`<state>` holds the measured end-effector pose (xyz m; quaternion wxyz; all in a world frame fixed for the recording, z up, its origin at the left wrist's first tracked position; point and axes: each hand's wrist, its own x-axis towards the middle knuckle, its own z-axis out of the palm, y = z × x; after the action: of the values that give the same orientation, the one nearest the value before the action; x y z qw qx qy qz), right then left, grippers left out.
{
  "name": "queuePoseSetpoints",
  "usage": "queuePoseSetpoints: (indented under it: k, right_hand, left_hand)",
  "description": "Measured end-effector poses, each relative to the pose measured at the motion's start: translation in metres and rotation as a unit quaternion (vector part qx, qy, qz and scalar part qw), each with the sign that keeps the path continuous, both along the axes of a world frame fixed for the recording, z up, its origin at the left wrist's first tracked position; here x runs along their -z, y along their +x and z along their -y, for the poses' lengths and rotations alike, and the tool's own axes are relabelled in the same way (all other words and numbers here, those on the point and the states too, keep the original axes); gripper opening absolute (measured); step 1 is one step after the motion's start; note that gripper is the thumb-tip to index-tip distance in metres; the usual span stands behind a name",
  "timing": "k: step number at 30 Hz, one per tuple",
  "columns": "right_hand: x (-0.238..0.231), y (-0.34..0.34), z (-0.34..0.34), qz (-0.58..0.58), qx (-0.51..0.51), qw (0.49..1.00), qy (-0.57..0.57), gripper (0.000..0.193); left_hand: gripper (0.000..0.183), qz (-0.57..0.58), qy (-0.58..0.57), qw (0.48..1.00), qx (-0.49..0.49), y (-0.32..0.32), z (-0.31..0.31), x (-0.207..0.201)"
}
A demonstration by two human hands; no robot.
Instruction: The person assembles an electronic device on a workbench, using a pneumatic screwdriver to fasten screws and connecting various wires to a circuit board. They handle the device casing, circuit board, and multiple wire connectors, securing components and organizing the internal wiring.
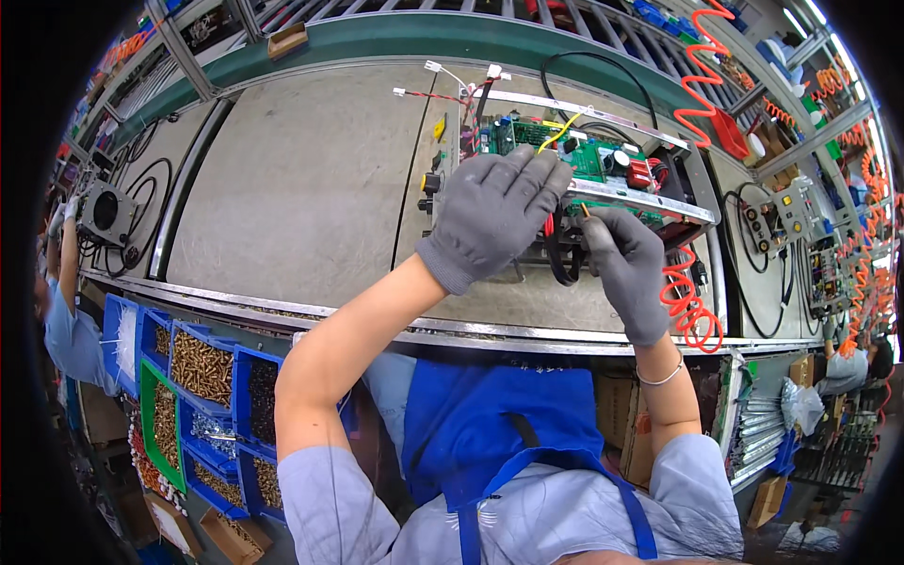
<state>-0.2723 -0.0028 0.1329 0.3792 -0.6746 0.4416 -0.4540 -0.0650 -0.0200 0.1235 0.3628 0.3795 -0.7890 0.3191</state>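
An electronics chassis with metal rails and green circuit boards lies on the workbench in front of me. My left hand, in a grey glove, rests over its near left part with the fingers stretched out flat, covering some of the board. My right hand, gloved too, is at the near rail with thumb and fingers pinched. From its fingertips sticks a small brass-coloured screw, tip by the rail. Black and red cables hang between my hands. White plugs on wires stick out at the far left corner.
Blue bins of brass screws and a green bin stand below the bench edge at left. A coiled red hose hangs at the right. Another unit sits farther right; a co-worker's hands reach a unit at far left.
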Motion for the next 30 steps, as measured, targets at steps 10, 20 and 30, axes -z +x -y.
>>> queuePoseSetpoints:
  k: [10, 20, 30]
  right_hand:
    - [-0.006, 0.016, 0.004, -0.103, 0.052, 0.987, -0.11, 0.023]
    - [0.0, 0.017, 0.007, -0.157, 0.108, 0.958, -0.216, 0.015]
    - [-0.003, 0.02, 0.001, -0.204, 0.105, 0.933, -0.279, 0.015]
  left_hand:
    - [0.046, -0.013, -0.01, 1.0, 0.001, -0.003, 0.003, 0.005]
    - [0.044, -0.024, 0.003, 1.0, 0.013, -0.007, 0.004, 0.008]
    - [0.043, -0.024, 0.005, 1.0, 0.012, -0.008, 0.005, 0.01]
